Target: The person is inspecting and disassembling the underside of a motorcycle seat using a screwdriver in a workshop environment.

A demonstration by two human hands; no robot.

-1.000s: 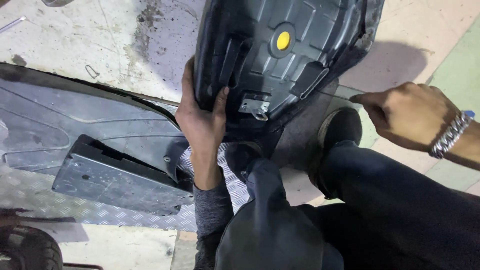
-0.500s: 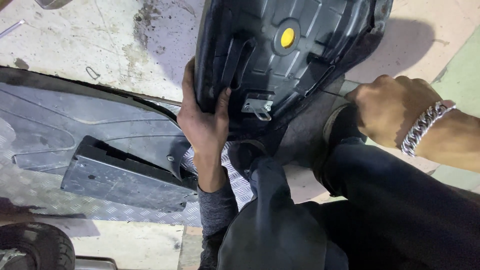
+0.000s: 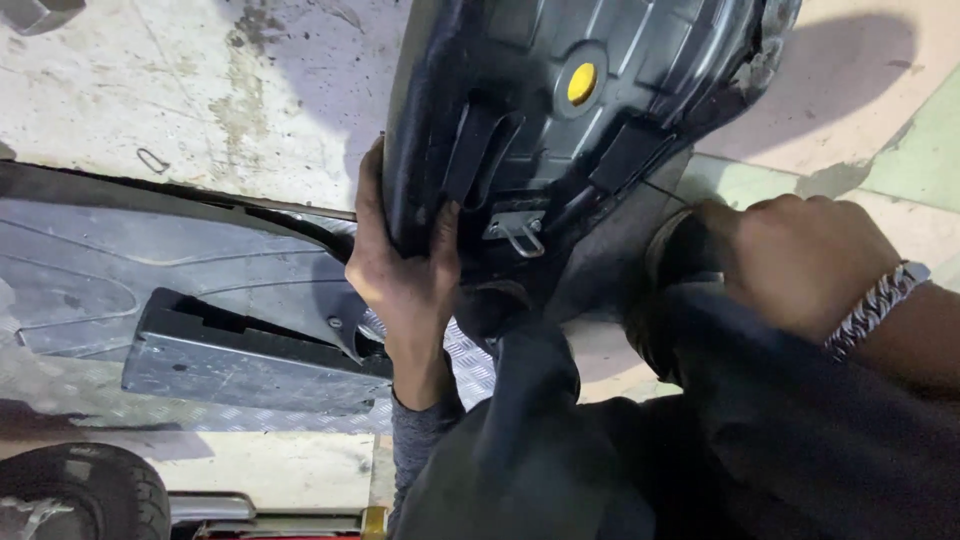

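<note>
Stained concrete floor (image 3: 200, 90) fills the head view, with pale tiles at the right; a grey plastic panel (image 3: 150, 290) lies across it at the left, beside a tyre (image 3: 80, 490) in the bottom corner; the left hand (image 3: 400, 270) is clamped on the near edge of a black ribbed seat base (image 3: 560, 110) held upright over the knees, its yellow plug (image 3: 582, 83) and metal latch loop (image 3: 520, 232) facing the camera; the right hand (image 3: 800, 255), with a chain bracelet (image 3: 875, 305) at the wrist, is closed in a fist just beside the base's lower right edge, whether gripping anything I cannot tell.
</note>
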